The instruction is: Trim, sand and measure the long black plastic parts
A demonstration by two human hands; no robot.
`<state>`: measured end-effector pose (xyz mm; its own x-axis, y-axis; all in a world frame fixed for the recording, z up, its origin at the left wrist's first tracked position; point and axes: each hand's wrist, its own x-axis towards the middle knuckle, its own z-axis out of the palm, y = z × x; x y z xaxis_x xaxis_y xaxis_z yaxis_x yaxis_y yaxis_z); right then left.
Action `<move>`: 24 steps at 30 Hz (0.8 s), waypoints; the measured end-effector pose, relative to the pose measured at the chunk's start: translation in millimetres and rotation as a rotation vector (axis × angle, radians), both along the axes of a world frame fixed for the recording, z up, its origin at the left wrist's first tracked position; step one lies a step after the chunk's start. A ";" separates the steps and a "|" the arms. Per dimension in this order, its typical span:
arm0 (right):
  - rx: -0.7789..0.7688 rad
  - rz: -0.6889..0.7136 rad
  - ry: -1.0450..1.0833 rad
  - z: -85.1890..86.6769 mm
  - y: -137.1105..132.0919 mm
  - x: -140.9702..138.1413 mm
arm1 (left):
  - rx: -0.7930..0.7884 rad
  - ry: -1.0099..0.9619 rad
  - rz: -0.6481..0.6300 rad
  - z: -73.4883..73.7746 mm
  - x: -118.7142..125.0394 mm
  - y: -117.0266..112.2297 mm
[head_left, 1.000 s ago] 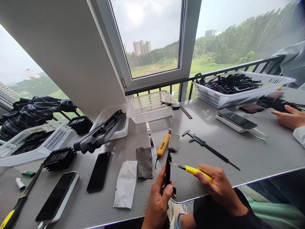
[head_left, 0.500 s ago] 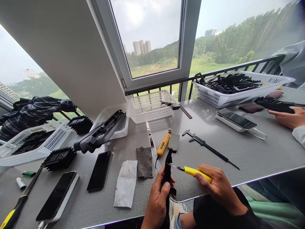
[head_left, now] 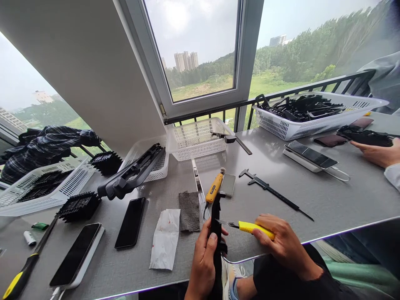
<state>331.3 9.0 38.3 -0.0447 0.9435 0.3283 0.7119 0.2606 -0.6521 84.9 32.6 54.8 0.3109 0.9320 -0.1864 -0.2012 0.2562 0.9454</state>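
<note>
My left hand [head_left: 202,260] is closed round a long black plastic part [head_left: 215,225], held upright at the table's near edge. My right hand [head_left: 283,243] grips a yellow-handled knife [head_left: 250,227]. Its thin blade points left and its tip touches the black part. A yellow tool [head_left: 214,188] and a small grey block [head_left: 228,184] lie just beyond them on the table.
A black caliper [head_left: 275,193], dark cloth [head_left: 189,211], white paper [head_left: 165,239] and two phones [head_left: 129,223] [head_left: 76,255] lie on the grey table [head_left: 328,200]. White baskets [head_left: 200,139] [head_left: 315,118] hold black parts. Another person's hand [head_left: 376,152] rests at the far right.
The black part and the knife have shifted slightly left, and the part now stands more upright. The other person's hand has moved a little farther right.
</note>
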 end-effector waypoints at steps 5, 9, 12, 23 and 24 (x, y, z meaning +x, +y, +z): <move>0.011 0.137 -0.104 1.5 -1.8 -3.2 | -0.042 -0.021 0.059 8.7 4.4 1.3; -0.087 0.180 -0.076 0.9 -5.7 -6.7 | -0.044 -0.035 0.083 9.0 5.2 0.5; -0.157 0.172 -0.009 -0.1 -7.7 -7.3 | -0.045 -0.041 0.099 8.4 5.3 -0.9; -0.207 0.167 0.073 8.1 -4.0 -3.5 | 0.003 -0.056 0.131 5.8 4.4 -0.1; -0.206 0.167 0.073 7.7 -3.8 -3.6 | 0.013 -0.057 0.138 4.1 3.8 -0.4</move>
